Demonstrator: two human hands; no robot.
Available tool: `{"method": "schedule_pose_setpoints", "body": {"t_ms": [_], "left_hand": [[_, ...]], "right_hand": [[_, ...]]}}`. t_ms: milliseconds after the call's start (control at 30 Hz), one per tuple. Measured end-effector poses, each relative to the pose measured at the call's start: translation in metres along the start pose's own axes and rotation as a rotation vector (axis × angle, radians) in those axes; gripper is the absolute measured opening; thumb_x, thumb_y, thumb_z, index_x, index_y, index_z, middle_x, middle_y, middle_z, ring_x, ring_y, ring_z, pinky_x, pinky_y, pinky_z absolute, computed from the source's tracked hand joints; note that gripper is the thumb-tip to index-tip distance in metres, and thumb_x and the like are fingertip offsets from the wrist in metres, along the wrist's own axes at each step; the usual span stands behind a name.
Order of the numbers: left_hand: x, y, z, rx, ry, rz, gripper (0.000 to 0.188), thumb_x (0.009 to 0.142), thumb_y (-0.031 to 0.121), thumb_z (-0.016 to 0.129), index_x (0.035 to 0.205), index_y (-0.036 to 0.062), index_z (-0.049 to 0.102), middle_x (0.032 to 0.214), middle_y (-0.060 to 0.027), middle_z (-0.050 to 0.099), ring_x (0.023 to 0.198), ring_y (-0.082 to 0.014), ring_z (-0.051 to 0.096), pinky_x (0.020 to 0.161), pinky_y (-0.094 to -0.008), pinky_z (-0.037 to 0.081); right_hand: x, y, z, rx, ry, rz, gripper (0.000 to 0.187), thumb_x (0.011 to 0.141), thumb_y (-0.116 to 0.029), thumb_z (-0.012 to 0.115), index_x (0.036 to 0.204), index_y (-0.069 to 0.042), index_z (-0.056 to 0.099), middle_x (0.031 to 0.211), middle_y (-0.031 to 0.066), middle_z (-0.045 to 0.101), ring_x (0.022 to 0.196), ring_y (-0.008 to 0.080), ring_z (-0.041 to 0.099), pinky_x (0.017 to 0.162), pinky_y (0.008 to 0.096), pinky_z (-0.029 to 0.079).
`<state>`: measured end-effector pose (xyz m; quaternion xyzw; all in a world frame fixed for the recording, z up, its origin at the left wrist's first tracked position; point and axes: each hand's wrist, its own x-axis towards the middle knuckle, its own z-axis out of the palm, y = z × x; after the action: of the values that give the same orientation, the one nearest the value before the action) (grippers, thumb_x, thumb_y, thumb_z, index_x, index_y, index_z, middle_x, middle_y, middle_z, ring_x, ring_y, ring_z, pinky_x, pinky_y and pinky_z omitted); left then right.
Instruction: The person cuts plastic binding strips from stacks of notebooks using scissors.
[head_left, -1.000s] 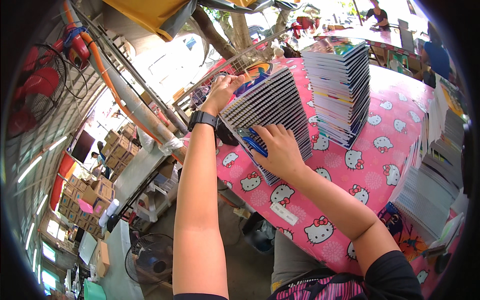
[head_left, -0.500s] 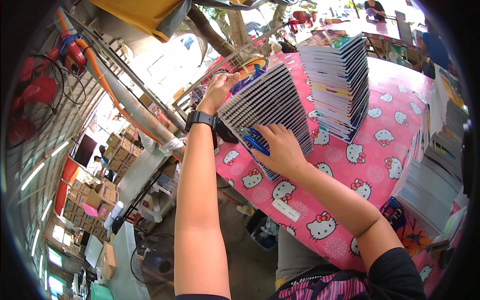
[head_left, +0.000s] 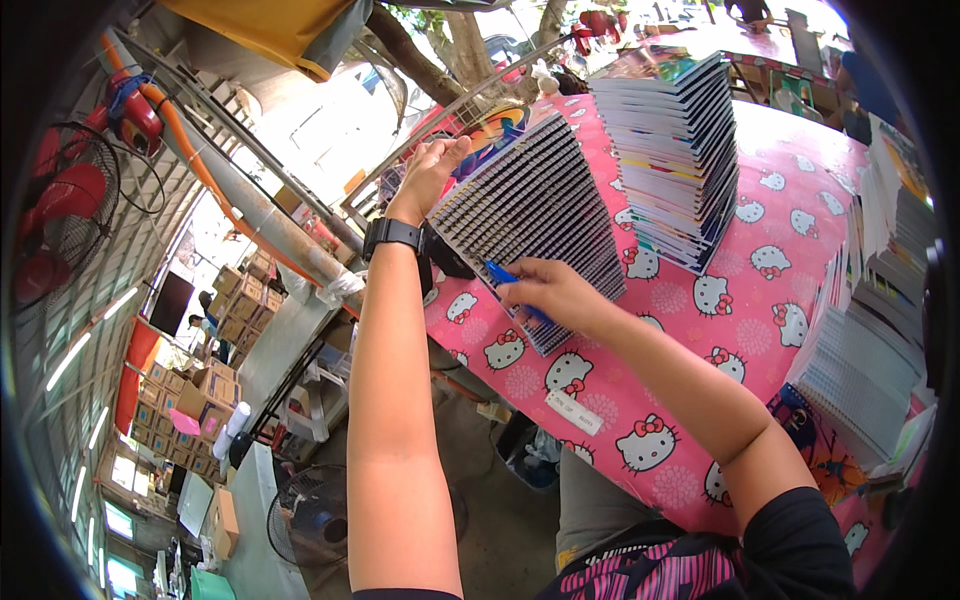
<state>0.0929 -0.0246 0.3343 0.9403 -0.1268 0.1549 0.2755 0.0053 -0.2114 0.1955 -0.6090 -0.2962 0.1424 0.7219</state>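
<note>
A tall stack of wire-bound notebooks [head_left: 545, 210] stands on the pink table, its rows of dark binding coils facing me and a colourful cover on top. My left hand [head_left: 428, 180], with a black watch [head_left: 393, 236] on its wrist, holds the stack's upper left corner; some of its fingers are hidden behind. My right hand [head_left: 545, 292] is closed round blue-handled pliers [head_left: 500, 272] at the stack's lower left edge. The pliers' jaws are hard to make out here.
A second notebook stack [head_left: 668, 160] rises to the right. More notebooks [head_left: 855, 370] lie at the right edge on the cartoon-cat tablecloth [head_left: 690, 345]. A small white label [head_left: 574, 412] lies near the front edge. A bin [head_left: 528, 455] and a fan [head_left: 310, 515] stand below, left of my legs.
My right hand has turned and its fingers have closed further round the pliers, which have swung so that a blue handle points up and left. My left hand stays at the stack's corner.
</note>
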Motion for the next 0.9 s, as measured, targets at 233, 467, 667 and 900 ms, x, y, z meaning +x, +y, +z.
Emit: {"method": "schedule_pose_setpoints", "body": {"t_ms": [233, 467, 667, 900], "left_hand": [[0.000, -0.003, -0.005, 0.004, -0.024, -0.011, 0.083, 0.077, 0.078, 0.035, 0.120, 0.0095, 0.055, 0.140, -0.0229, 0.034, 0.137, -0.0361, 0.012, 0.110, -0.0478, 0.009], [-0.001, -0.006, -0.001, -0.091, 0.038, -0.013, 0.077, 0.083, 0.067, 0.044, 0.117, -0.0024, 0.052, 0.121, -0.0150, 0.044, 0.118, -0.0237, 0.043, 0.103, -0.0339, 0.029], [0.003, -0.009, -0.002, -0.032, 0.013, -0.057, 0.095, 0.073, 0.082, 0.035, 0.129, 0.0066, 0.048, 0.144, -0.0256, 0.025, 0.139, -0.0360, 0.005, 0.110, -0.0480, 0.006], [0.004, -0.007, 0.000, -0.054, 0.001, -0.020, 0.093, 0.073, 0.082, 0.034, 0.125, 0.0060, 0.052, 0.142, -0.0251, 0.028, 0.138, -0.0365, 0.007, 0.110, -0.0489, 0.007]], "right_hand": [[-0.011, 0.010, 0.011, -1.020, 0.438, -0.573, 0.049, 0.069, -0.023, 0.069, 0.113, -0.005, 0.055, 0.094, 0.0105, 0.057, 0.092, 0.0262, 0.054, 0.081, 0.0366, 0.043], [-0.008, -0.003, -0.002, 0.210, -0.169, 0.089, 0.029, 0.081, -0.022, 0.063, 0.098, 0.001, 0.062, 0.075, 0.0078, 0.064, 0.061, 0.0148, 0.060, 0.058, 0.0262, 0.049], [-0.016, 0.011, 0.011, -0.561, 0.362, -0.458, 0.039, 0.075, -0.025, 0.066, 0.105, -0.001, 0.060, 0.087, 0.0142, 0.063, 0.075, 0.0265, 0.063, 0.066, 0.0337, 0.050], [-0.010, 0.014, 0.009, -0.976, 0.450, -0.589, 0.050, 0.070, -0.024, 0.067, 0.115, -0.007, 0.054, 0.097, 0.0095, 0.055, 0.095, 0.0253, 0.051, 0.081, 0.0380, 0.040]]}}
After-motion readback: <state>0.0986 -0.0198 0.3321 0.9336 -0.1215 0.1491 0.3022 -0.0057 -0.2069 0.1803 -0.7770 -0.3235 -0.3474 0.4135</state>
